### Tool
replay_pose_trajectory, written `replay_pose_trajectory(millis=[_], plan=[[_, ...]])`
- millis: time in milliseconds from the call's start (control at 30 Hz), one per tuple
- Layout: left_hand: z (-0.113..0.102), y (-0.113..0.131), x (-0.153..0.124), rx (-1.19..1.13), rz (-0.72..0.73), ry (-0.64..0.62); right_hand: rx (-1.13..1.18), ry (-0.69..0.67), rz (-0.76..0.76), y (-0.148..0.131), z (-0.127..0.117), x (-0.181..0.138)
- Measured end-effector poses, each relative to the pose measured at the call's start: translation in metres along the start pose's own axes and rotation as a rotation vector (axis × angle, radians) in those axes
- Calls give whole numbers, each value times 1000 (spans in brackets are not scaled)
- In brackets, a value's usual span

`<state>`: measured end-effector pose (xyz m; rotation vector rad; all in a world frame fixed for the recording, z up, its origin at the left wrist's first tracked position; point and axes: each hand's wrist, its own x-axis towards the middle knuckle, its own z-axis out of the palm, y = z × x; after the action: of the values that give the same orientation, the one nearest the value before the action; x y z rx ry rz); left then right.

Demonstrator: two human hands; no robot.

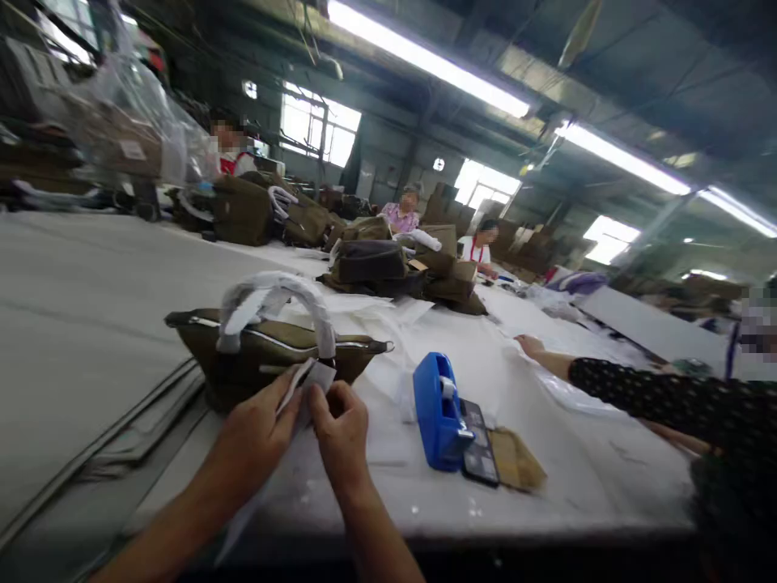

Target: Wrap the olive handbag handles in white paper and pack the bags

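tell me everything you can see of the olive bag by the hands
The olive bag stands upright on the pale table. It looks like fabric, wider at the top, with a silvery zip and a metal ring at one end. Its handles are wrapped in whitish film. The left hand and right hand partly hide its front, holding a white slip by a handle's base; whether they touch it is unclear.

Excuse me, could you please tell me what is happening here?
A person's left hand and right hand pinch a white slip at the near side of an olive handbag with wrapped handles. A blue tape dispenser and a phone sit to the right. A co-worker's hand is farther right.
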<state>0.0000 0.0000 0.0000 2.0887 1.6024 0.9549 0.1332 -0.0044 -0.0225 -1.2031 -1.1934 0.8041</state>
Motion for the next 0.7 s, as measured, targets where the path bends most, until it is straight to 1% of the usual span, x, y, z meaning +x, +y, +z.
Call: replay_pose_trajectory(millis=[100, 200, 300, 433, 500, 600, 700], plan=[[3, 12, -5, 111, -67, 50, 17, 25, 7, 5, 9, -5], [3, 17, -7, 187, -142, 63, 23, 36, -11, 10, 16, -7], [4, 15, -6, 143, -179, 40, 17, 31, -36, 13, 19, -5], [12, 5, -6, -30, -112, 40, -23, 35, -79, 12, 21, -4], [18, 1, -7, -59, -76, 58, -40, 42, -101, 11, 22, -5], [23, -2, -10, -10, -21, 118, -76, 49, -154, 10, 23, -7], [24, -3, -11, 72, 60, 168, -100, 44, -232, 13, 23, -9]])
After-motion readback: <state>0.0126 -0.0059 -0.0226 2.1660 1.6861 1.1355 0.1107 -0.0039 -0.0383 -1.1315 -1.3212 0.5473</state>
